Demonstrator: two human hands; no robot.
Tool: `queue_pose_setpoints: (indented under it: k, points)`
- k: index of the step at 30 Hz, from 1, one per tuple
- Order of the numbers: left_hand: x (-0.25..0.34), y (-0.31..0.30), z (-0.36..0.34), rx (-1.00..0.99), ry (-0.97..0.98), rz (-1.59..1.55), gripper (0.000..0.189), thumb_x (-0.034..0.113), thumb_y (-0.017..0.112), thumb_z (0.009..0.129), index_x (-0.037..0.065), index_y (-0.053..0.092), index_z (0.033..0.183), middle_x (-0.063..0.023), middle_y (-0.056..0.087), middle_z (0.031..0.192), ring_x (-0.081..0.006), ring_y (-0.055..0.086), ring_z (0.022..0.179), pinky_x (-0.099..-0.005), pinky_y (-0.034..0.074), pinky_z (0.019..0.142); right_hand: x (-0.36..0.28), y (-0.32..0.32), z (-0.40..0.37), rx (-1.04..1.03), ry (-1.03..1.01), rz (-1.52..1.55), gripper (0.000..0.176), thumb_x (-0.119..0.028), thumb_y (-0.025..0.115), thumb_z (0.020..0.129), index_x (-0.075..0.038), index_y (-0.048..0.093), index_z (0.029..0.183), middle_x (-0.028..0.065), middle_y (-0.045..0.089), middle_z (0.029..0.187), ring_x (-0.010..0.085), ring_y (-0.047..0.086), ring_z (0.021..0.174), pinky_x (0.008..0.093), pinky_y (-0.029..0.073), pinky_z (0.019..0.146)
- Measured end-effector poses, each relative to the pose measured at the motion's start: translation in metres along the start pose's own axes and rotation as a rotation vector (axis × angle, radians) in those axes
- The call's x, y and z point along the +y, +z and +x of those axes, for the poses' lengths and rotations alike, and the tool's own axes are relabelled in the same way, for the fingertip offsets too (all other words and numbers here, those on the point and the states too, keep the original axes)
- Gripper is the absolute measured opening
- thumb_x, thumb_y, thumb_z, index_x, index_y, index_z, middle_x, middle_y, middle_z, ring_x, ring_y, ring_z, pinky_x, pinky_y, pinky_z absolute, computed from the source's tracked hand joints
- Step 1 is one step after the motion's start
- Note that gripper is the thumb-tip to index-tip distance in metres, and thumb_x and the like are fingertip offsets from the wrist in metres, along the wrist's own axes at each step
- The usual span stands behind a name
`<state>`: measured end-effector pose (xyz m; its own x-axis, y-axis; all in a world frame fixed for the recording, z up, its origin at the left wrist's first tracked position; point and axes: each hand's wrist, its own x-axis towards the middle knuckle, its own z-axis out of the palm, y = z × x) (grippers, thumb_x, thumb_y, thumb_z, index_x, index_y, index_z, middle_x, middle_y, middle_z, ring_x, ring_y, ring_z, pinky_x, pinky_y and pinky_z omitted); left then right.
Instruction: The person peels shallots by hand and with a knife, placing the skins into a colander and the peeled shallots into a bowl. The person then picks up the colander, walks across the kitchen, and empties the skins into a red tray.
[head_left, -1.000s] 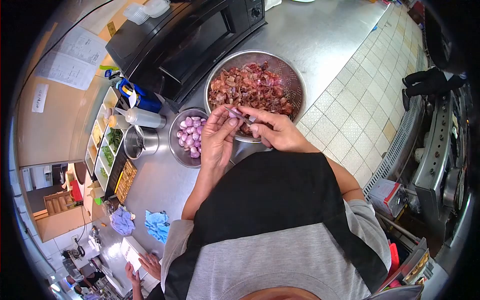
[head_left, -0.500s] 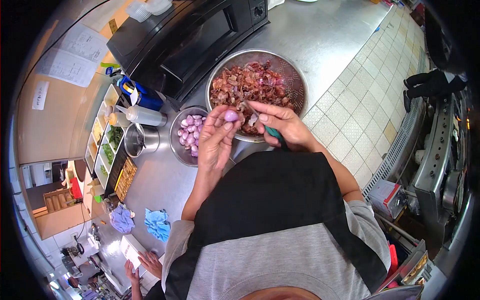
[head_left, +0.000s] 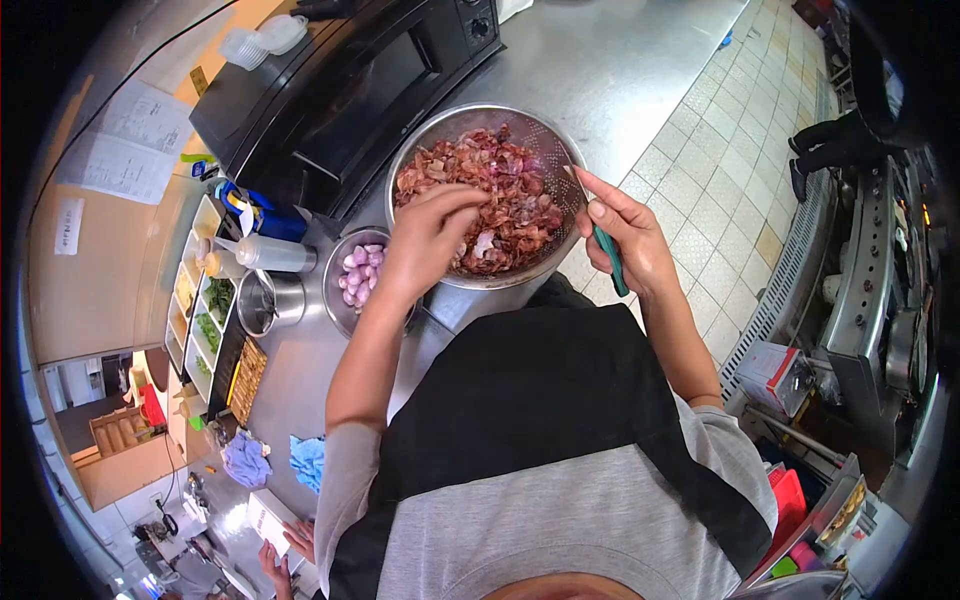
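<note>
My left hand (head_left: 432, 240) is over the left side of a perforated metal colander (head_left: 572, 150), its fingers loosely bent and apart above a heap of reddish-brown shallot skins (head_left: 500, 170). Nothing shows between the fingers, though some fingertips are hidden. At the colander's right rim, my right hand (head_left: 632, 235) grips a small paring knife (head_left: 608, 258) by its green handle, blade pointing up and left. Left of the colander, partly behind my left forearm, a metal bowl (head_left: 333, 290) holds several peeled purple shallots (head_left: 360, 272).
A black oven (head_left: 370, 110) stands behind the colander. On the left are a steel pot (head_left: 285, 303), a squeeze bottle (head_left: 275, 254), and trays of greens (head_left: 212, 330). Another person's hands (head_left: 280, 560) hold a white box (head_left: 268, 520) at lower left. A stove (head_left: 868, 300) lines the right.
My left hand has moved over the skins, and the shallot it held is no longer visible in it. My right hand has moved right with the knife, away from my left. The view has shifted slightly.
</note>
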<state>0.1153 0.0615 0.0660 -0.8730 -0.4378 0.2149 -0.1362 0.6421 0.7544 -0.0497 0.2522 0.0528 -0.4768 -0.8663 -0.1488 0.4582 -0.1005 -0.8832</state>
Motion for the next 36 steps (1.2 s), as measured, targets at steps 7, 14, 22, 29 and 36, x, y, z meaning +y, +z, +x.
queue_pose_setpoints:
  k: [7, 14, 22, 29, 36]
  points:
    - [-0.033, 0.074, 0.087, -0.312, 0.39, 0.376, 0.021, 0.002, 0.056, 0.077, 0.003, 0.065, 0.096, -0.0143, 0.063, 0.1, -0.0325, 0.058, 0.095, -0.0401, 0.046, 0.082, 0.0, -0.009, -0.013, 0.043, -0.018, -0.014, 0.041, -0.017, 0.052, 0.092, -0.008, 0.047, 0.132, 0.0024, 0.052, 0.073, 0.0079, 0.041, 0.044, 0.0207, 0.032, 0.039]
    - [-0.046, 0.083, 0.091, -0.388, 0.363, 0.598, 0.025, 0.004, 0.063, 0.071, 0.004, 0.064, 0.096, -0.0124, 0.061, 0.092, -0.032, 0.055, 0.094, -0.0411, 0.045, 0.083, 0.001, -0.012, -0.014, 0.026, -0.026, -0.004, 0.039, -0.017, 0.053, 0.092, -0.009, 0.049, 0.13, 0.0019, 0.052, 0.073, 0.0079, 0.042, 0.046, 0.0203, 0.033, 0.04]
    - [-0.01, 0.015, 0.03, 0.012, -0.153, -0.45, 0.031, 0.006, 0.064, 0.082, 0.003, 0.059, 0.112, -0.008, 0.063, 0.102, -0.0195, 0.062, 0.092, -0.0277, 0.05, 0.081, 0.008, 0.005, -0.002, -0.088, 0.016, -0.113, 0.038, -0.016, 0.051, 0.093, -0.007, 0.048, 0.129, 0.0027, 0.055, 0.075, 0.0074, 0.044, 0.047, 0.0196, 0.034, 0.042]
    - [-0.006, 0.017, -0.029, 0.183, -0.447, -1.28, 0.038, -0.001, 0.058, 0.085, -0.003, 0.051, 0.122, -0.0098, 0.062, 0.102, -0.0175, 0.063, 0.091, -0.0263, 0.053, 0.082, 0.017, 0.036, 0.012, -0.274, 0.093, -0.278, 0.042, -0.015, 0.048, 0.094, -0.013, 0.043, 0.136, 0.0011, 0.052, 0.076, 0.0074, 0.043, 0.052, 0.0194, 0.036, 0.047]
    - [-0.013, 0.024, -0.037, 0.164, -0.386, -1.315, 0.03, 0.004, 0.056, 0.088, -0.004, 0.052, 0.117, -0.0099, 0.063, 0.1, -0.0166, 0.064, 0.087, -0.0259, 0.054, 0.08, 0.028, 0.046, 0.014, -0.334, 0.073, -0.326, 0.045, -0.008, 0.049, 0.091, -0.013, 0.042, 0.136, -0.0001, 0.052, 0.076, 0.0054, 0.042, 0.052, 0.0202, 0.037, 0.047]
